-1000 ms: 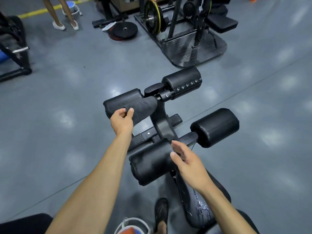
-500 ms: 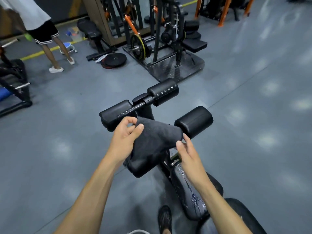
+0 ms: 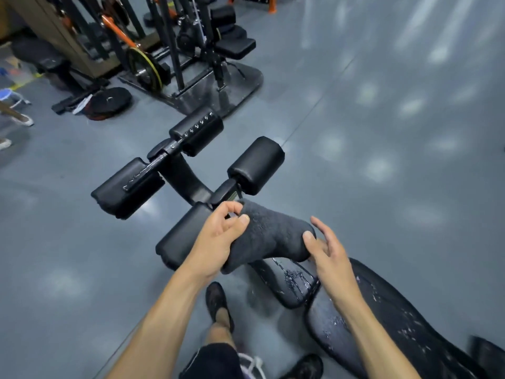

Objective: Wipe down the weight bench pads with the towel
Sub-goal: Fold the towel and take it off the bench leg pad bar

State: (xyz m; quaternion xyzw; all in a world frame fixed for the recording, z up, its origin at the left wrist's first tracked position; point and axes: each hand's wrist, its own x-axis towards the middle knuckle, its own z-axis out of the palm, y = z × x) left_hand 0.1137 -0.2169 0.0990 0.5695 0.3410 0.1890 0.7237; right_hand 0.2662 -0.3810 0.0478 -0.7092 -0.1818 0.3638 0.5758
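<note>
Item one: the towel (image 3: 269,236), dark grey, bunched into a thick roll, held above the near end of the weight bench (image 3: 382,310), just to the near side of the roller pads.

Item two: my left hand (image 3: 218,239). Fingers curled, thumb and forefinger pinching the towel's left end, palm wrapped under its lower edge.

Item three: my right hand (image 3: 329,251). Fingers spread and nearly straight, thumb tip pressed against the towel's right end; nothing gripped.

Item four: near left roller pad (image 3: 183,236), black, directly left of the towel and partly behind my left hand. Whether the towel touches it I cannot tell.

Item five: near right roller pad (image 3: 257,164), black, beyond the towel and apart from it.

Item six: two far roller pads, one to the far left of the towel (image 3: 125,187), one beyond it (image 3: 196,131) with a row of metal studs along its top.

Item seven: bench seat pad (image 3: 289,280), black, below the towel, spotted with wet droplets; the long back pad beside my right forearm carries the same droplets.

Item eight: my shoe (image 3: 217,299) on the grey floor (image 3: 382,160), below and left of the towel.

Item nine: a weight machine (image 3: 191,58) with a plate loaded, well beyond the towel; a loose weight plate (image 3: 109,101) on the floor to its left.
</note>
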